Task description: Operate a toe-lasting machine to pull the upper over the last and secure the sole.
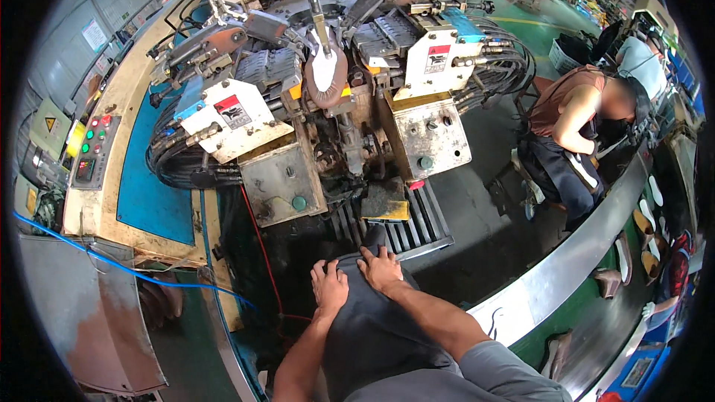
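My left hand (329, 288) lies on the dark trouser leg (372, 327) over my knee, its fingers loosely bent. Beside it, my right hand (381, 272) rests on the same knee with its fingers apart. Neither holds anything. Ahead, a brown shoe upper (339, 82) with a white bottom (324, 67) sits clamped in the middle of a large machine, under a vertical metal rod (319, 18). The toe of my dark shoe (375, 237) shows just past my knee, near a yellow-edged pedal (386, 211).
Control boxes (283, 190) hang at the machine's front, with hose bundles (175, 149) on both sides. A button panel (94, 152) stands left. A blue hose (134, 272) crosses at lower left. At right, a seated person (577, 119) works by a metal-edged conveyor (555, 268) carrying shoes (607, 283).
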Motion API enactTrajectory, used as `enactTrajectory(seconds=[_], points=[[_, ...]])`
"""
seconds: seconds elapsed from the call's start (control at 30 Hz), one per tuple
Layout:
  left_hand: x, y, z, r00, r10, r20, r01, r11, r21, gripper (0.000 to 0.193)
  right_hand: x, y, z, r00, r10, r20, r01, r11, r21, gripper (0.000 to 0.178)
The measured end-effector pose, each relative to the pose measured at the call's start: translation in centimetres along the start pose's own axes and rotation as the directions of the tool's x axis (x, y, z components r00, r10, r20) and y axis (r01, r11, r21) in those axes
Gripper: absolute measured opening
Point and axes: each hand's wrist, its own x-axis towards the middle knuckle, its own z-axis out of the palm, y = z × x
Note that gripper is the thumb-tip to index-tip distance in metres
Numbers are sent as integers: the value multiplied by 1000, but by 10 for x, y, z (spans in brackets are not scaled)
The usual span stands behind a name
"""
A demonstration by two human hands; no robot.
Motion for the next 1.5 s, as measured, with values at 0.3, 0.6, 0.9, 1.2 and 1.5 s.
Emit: enactTrajectory(seconds=[0.3, 0.6, 0.9, 1.2, 1.5], points=[[6, -8, 0, 997, -68, 48, 69, 997, -24, 35, 4, -11, 6, 999, -26, -32, 25, 1000, -19, 53], [8, -1, 2, 998, -54, 43, 56, 997, -55, 36, 5, -7, 2, 998, -10, -62, 9, 1000, -17, 50], [8, 2, 5, 991, -115, 66, 119, 991, -66, 37, 3, -6, 1, 995, -13, -96, 11, 1000, -22, 50], [8, 5, -1, 996, -73, 59, 78, 994, -83, 39, 14, 15, 16, 931, -286, -226, 276, 958, -77, 44], [-26, 17, -9, 977, -171, 127, 173, 985, -6, 49, 42, 35, 37, 915, -367, -167, 340, 925, -168, 57]])
